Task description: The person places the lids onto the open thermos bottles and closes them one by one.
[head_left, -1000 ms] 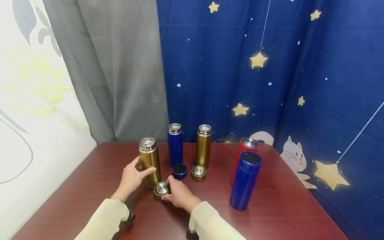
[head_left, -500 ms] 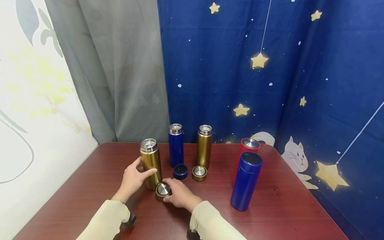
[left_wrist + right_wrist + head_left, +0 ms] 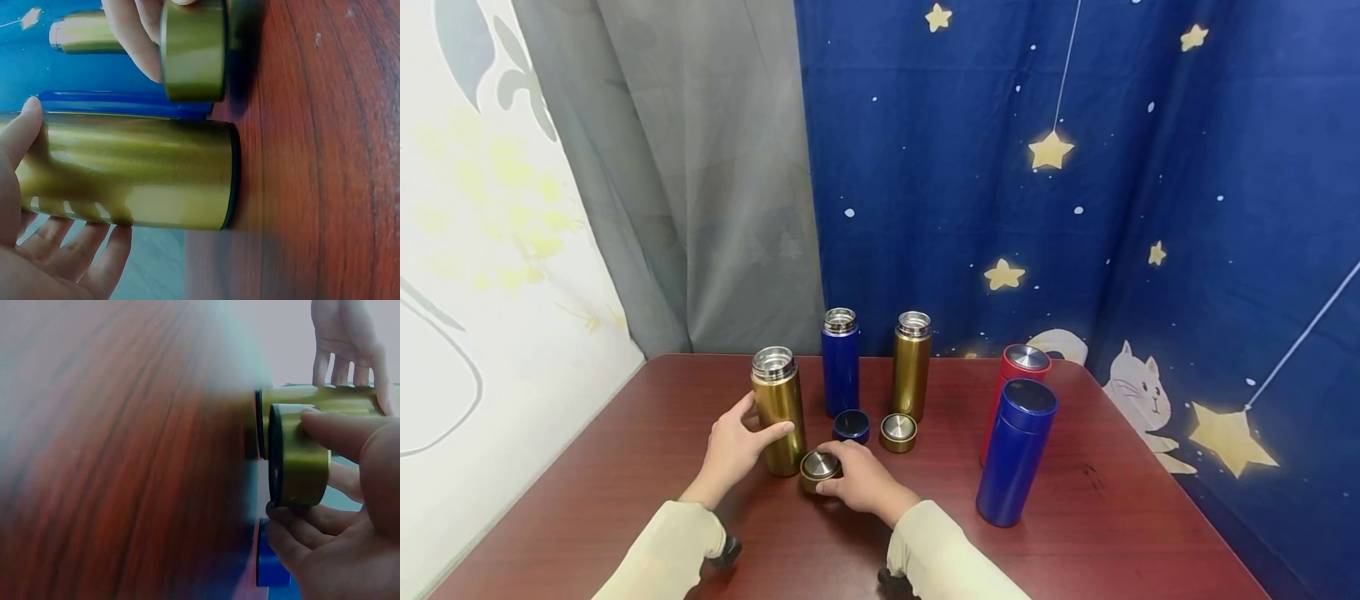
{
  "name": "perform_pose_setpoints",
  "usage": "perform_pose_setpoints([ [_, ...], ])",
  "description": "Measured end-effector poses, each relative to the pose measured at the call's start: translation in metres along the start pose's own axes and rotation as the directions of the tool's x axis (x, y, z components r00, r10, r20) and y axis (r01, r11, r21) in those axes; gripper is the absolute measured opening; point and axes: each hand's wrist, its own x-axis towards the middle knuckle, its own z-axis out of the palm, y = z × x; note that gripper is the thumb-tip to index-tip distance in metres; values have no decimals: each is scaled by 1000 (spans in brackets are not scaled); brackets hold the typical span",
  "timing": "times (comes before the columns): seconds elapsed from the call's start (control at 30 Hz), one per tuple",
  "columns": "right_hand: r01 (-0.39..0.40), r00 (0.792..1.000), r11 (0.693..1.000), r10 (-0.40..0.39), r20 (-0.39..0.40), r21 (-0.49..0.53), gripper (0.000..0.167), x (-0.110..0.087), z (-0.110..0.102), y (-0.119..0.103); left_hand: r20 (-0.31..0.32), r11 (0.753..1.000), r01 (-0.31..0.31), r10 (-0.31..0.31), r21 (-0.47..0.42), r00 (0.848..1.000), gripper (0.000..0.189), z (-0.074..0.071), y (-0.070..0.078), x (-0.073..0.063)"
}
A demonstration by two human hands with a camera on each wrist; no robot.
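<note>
My left hand holds an upright gold thermos bottle around its side, thumb toward me. Its steel mouth is uncovered, and its dark base shows in the left wrist view. My right hand grips a gold thermos lid by its rim, steel disc facing up, just right of the bottle's foot. In the right wrist view, thumb and fingers clasp the lid from opposite sides, its underside close over the table.
Behind stand an uncapped blue thermos and another uncapped gold thermos. A blue lid and a second gold lid lie before them. At the right stand a capped blue thermos and, partly hidden, a red one.
The right hand has carried the gold lid to the right and slightly away from me, off the front of the bottle's foot. The left hand and the bottle have stayed nearly still.
</note>
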Motion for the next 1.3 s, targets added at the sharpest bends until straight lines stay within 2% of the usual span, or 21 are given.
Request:
perform_pose_setpoints([
  [0.33, -6, 993, 996, 17, -114, 93, 50, -8, -10, 7, -4, 1000, 5, -5, -1, 1000, 90, 2, 2, -1],
  [0.57, 40, 967, 984, 6, -253, 173, 46, -9, -14, 9, -6, 1000, 1, -1, -8, 1000, 89, 5, 4, -3],
  [0.77, 91, 932, 957, 15, -361, 274, 43, -10, -16, 8, 6, 1000, 2, -2, -23, 1000, 89, 7, 8, -4],
  [0.87, 126, 909, 951, 4, -417, 284, 42, -8, -18, 7, 9, 1000, 0, 0, -26, 1000, 89, 8, 9, -4],
  [1.17, 235, 821, 930, -35, -570, 281, 41, -1, -23, 5, 17, 1000, 3, -2, -29, 1000, 90, 12, 11, -6],
  [1.3, 273, 800, 919, -52, -598, 286, 41, 0, -24, 2, 21, 1000, -1, 1, -27, 1000, 89, 13, 12, -6],
])
